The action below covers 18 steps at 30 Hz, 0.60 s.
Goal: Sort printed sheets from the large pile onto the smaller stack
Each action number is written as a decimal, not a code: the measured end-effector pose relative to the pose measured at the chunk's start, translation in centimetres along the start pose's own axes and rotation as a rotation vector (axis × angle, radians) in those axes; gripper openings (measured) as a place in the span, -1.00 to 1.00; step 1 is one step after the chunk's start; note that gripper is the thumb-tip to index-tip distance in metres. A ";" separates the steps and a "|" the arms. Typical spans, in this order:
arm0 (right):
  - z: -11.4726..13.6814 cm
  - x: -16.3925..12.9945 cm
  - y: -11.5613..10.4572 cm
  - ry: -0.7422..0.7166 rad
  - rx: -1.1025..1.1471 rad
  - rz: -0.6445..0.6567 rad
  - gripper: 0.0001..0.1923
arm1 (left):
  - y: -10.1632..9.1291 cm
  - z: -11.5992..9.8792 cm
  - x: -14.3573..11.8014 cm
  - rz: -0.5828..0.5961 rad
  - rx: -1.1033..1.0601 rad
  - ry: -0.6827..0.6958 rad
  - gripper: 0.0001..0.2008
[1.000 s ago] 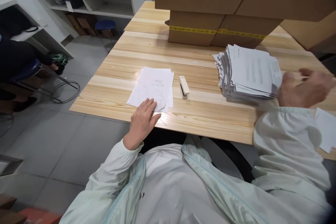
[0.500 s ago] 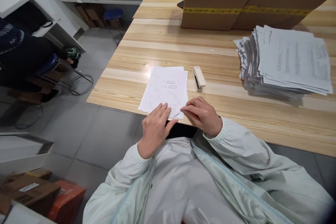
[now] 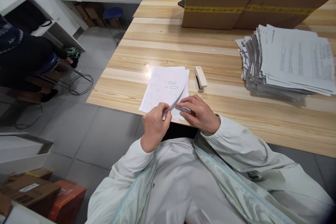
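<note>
We have a thin set of white printed paper sheets lying at the near edge of the pale striped wooden table, just left of a cream plastic stapler. Our left hand pinches the near corner of the top sheet between thumb and forefinger and curls it upward. Our right hand rests beside it, its fingers together and pressed flat on the sheets beneath.

The lifted corner is bent in a tight curve, so a hard pull could crease or tear it. If our right hand eases its pressure, the lower sheets may slide, and they sit so close to the table edge that they could slip off to the floor. Two sheets may also cling together in the pinch. The tall fanned stack of printed papers to the right already leans unevenly; a nudge from our sleeve could spill it.
</note>
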State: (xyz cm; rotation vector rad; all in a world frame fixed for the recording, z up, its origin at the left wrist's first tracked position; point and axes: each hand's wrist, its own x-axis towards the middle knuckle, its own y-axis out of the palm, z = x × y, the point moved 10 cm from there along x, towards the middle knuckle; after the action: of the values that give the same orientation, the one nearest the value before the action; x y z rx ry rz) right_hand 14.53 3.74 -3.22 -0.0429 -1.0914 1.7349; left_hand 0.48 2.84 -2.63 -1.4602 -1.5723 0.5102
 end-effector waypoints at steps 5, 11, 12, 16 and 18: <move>-1.8 0.0 -0.1 0.241 0.165 -0.022 -0.87 | 1.5 -0.7 0.8 0.079 -0.176 0.059 -0.80; -2.8 -0.3 -0.2 0.370 0.305 -0.061 -0.57 | 2.4 -0.8 1.0 0.135 -0.213 0.055 -0.80; -2.7 -0.2 0.0 0.359 0.279 -0.048 -0.56 | 2.5 -0.8 1.0 0.145 -0.213 0.056 -0.81; -2.6 0.3 0.7 0.329 0.229 -0.008 -0.73 | 2.8 -0.8 1.0 0.173 -0.196 0.068 -0.77; -3.0 0.4 0.9 0.357 0.256 -0.016 -0.75 | 2.9 -1.0 1.0 0.177 -0.170 0.084 -0.78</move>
State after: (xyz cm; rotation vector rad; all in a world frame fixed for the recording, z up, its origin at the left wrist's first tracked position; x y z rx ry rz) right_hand 15.18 5.95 -5.41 -0.1762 -0.6052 1.7574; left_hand 3.03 4.11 -4.11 -1.7382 -1.4567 0.4180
